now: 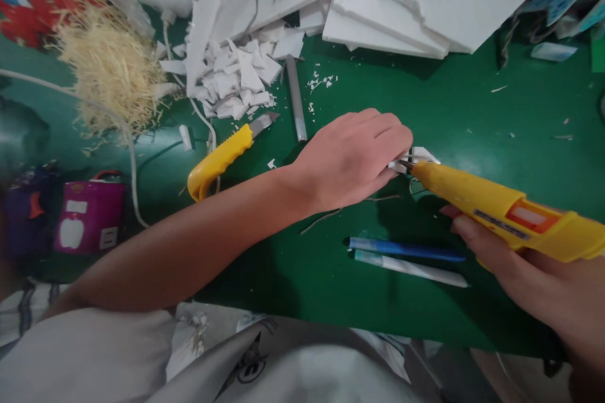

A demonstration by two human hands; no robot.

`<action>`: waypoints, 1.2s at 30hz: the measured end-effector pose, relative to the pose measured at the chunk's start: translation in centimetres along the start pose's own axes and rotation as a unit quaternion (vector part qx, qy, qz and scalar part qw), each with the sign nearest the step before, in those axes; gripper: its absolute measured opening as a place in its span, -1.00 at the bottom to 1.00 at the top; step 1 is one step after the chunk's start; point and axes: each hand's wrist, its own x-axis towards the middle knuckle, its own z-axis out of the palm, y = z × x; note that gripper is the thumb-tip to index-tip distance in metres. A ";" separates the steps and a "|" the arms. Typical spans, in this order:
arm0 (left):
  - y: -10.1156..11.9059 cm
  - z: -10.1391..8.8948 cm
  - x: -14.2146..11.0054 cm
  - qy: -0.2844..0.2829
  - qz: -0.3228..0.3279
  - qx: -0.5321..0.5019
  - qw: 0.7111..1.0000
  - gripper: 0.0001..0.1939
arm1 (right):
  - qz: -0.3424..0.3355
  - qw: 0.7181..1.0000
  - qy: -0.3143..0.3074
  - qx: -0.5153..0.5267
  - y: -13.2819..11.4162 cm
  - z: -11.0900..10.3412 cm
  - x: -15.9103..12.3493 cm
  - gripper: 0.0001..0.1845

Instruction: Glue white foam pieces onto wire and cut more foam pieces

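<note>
My right hand (529,271) is wrapped round a yellow hot glue gun (501,201) from the lower right. The gun's metal nozzle points left, at or very near a small white foam piece (423,154). My left hand (359,154), back upward, has its fingers curled down over the near end of that foam piece; the fingertips are mostly hidden. Thin dark wire shows beside the piece. Below the hands lie a blue pen-like stick (406,249) and a white one (411,268), side by side.
A yellow utility knife (222,160) with its blade out and a grey rod (296,97) lie left of my left hand. Behind them are foam scraps (236,75), foam sheets (378,19) and a straw heap (111,72). A white cord (127,138) runs past a purple box (89,217).
</note>
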 end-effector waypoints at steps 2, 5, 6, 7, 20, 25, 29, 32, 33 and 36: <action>-0.1 0.0 0.0 -0.005 0.003 0.004 1.000 -0.91 | -0.012 1.000 -0.006 0.004 0.3 0.1 -0.1 -0.77; -0.2 0.1 0.0 0.000 0.010 0.010 1.000 -0.91 | -0.013 1.000 -0.010 0.003 0.6 0.1 -0.3 -0.77; -0.2 0.1 0.0 0.004 0.013 0.012 1.000 -0.91 | -0.006 1.000 -0.007 0.000 0.7 0.0 -0.3 -0.74; -0.2 0.1 -0.1 0.007 0.016 0.013 1.000 -0.91 | -0.008 1.000 -0.013 0.001 0.7 0.0 -0.3 -0.72; -0.6 0.3 -0.4 0.023 0.037 0.014 0.999 -0.88 | 0.019 0.999 -0.004 -0.042 0.8 -0.1 -1.2 -0.66; -0.7 0.5 -0.4 0.024 0.039 0.011 0.999 -0.85 | 0.014 0.999 0.005 -0.039 0.7 -1.1 -1.0 -0.58; -0.7 0.5 -0.4 0.033 0.044 0.005 0.998 -0.84 | 0.027 0.999 0.004 -0.024 0.2 -0.3 -0.7 -0.59; -0.7 0.5 -0.3 0.031 0.045 0.000 0.999 -0.83 | 0.022 0.998 0.011 -0.052 0.5 0.3 -0.7 -0.65; -0.6 0.5 -0.3 0.029 0.044 -0.001 0.999 -0.84 | 0.022 0.997 0.031 -0.062 0.8 0.3 -0.7 -0.66; -0.6 0.4 -0.3 0.025 0.039 -0.001 0.999 -0.84 | -0.009 1.000 -0.008 -0.025 1.7 -0.1 -0.9 -0.60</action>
